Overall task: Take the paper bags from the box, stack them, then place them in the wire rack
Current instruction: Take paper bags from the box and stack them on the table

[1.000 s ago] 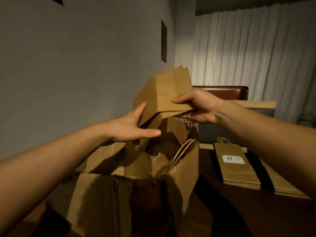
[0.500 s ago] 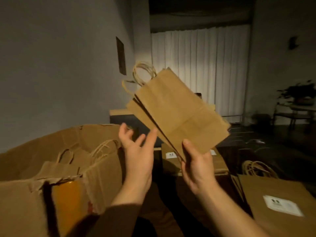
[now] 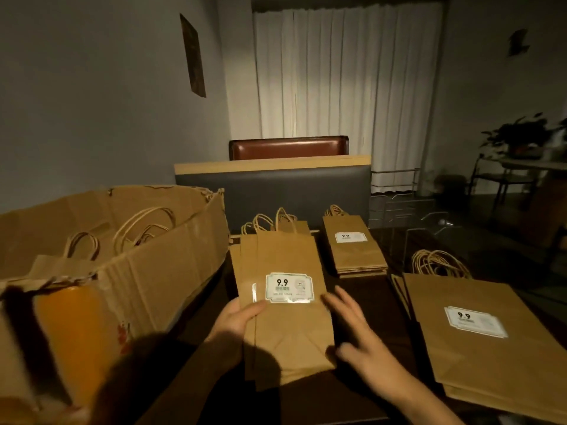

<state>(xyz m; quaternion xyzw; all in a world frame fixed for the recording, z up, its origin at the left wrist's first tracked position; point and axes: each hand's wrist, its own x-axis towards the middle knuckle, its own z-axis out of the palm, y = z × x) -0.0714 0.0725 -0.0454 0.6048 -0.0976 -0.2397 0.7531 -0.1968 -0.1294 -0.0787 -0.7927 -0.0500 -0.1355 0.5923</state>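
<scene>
A small bundle of flat brown paper bags [image 3: 285, 329] with a white 9.9 label lies on the dark table, handles pointing away from me. My left hand [image 3: 236, 320] grips the bundle's left edge, thumb on top. My right hand [image 3: 352, 329] is at its right edge with fingers spread and straight, blurred. The torn cardboard box [image 3: 171, 265] stands at the left with more bags and their twine handles inside. The wire rack [image 3: 408, 207] stands behind the table at the right, dim.
A small stack of labelled bags [image 3: 356, 256] lies farther back on the table [image 3: 368, 289]. A stack of larger bags [image 3: 478, 342] lies at the right. A grey bench back [image 3: 276, 194] and a brown seat are beyond; a plant stand sits far right.
The bundle was lifted out of the box, held up in my right hand, and now lies flat on the table. My left hand has taken its left edge; the right hand has let go.
</scene>
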